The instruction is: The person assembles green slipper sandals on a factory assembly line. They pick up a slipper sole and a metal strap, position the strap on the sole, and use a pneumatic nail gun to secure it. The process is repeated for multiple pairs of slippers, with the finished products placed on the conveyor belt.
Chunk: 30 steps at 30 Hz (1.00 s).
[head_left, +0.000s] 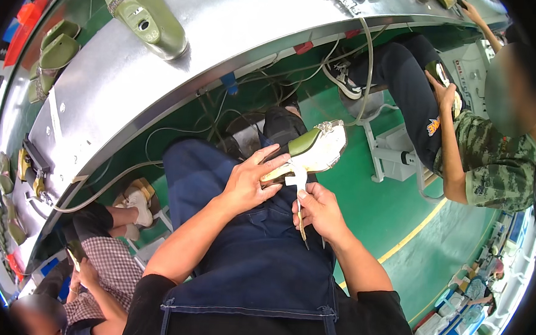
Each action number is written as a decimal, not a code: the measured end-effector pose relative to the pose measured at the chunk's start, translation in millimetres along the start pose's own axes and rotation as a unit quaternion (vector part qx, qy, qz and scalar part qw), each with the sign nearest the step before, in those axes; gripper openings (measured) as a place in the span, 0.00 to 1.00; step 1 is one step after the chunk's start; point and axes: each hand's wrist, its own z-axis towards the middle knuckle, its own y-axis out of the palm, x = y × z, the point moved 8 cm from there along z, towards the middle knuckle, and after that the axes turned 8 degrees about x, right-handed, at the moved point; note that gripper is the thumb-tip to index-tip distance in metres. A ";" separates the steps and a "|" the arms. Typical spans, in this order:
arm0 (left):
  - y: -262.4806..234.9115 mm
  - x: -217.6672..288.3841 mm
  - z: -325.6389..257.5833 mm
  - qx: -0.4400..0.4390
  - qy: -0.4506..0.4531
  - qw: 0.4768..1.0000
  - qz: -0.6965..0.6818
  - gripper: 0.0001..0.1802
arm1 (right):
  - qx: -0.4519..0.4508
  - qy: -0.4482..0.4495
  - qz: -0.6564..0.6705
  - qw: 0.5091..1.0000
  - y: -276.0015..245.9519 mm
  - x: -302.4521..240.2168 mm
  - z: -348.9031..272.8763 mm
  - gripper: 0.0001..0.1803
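One left hand (pixel 252 182) clasping a green shoe (pixel 317 152) with glittering trim (pixel 331 127), right hand (pixel 321 212) curled around pincers (pixel 300 177), navy apron (pixel 250 258) beneath both.

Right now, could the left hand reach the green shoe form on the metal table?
Probably, with a stretch: nothing visible blocks the left hand from the green shoe form, but that hand holds the shoe.
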 end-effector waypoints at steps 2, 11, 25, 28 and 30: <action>-1.1 3.0 0.8 0.004 0.028 0.999 0.030 0.43 | 0.003 0.005 0.018 1.000 0.0 0.1 0.4 0.19; -4.1 8.8 2.6 0.015 0.098 0.993 0.069 0.43 | 0.014 -0.049 0.013 0.999 3.9 10.9 2.1 0.14; -1.6 16.8 0.6 -0.020 0.117 0.983 0.138 0.40 | -0.028 -0.007 0.077 0.997 7.1 17.8 -0.1 0.16; -2.8 22.7 -0.9 -0.018 0.142 0.978 0.152 0.39 | -0.090 -0.010 -0.043 0.995 -11.7 -7.6 -2.1 0.18; -4.1 27.3 0.0 -0.019 0.142 0.975 0.168 0.39 | -0.124 -0.011 -0.153 0.980 -28.3 -39.1 -7.9 0.15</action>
